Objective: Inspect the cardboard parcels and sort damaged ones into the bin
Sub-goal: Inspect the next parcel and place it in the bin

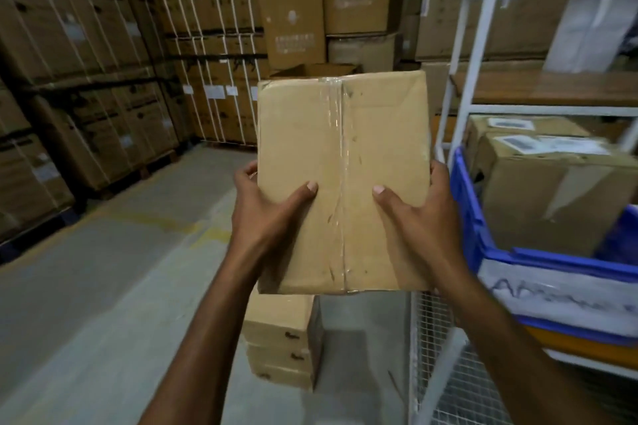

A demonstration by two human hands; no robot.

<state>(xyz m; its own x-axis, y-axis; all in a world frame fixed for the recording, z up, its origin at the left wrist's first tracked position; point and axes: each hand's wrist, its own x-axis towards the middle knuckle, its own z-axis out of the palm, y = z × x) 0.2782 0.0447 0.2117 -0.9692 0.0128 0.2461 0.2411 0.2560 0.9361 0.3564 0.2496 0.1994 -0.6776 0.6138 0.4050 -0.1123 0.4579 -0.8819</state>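
Holding one parcel [341,179] up in the middle of the view, the left hand [269,214] and the right hand [417,214] each close their grip on its near sides, the thumb pressed on the taped face and the fingers hidden behind. I think the far end could tip away, because both hands hold only the near part. The creased far right corner could also be overlooked. I count one blue bin [469,217] at the right and two labelled boxes [552,197] there, the nearer one inside it. One stack of three boxes [279,345] stands on the floor below.
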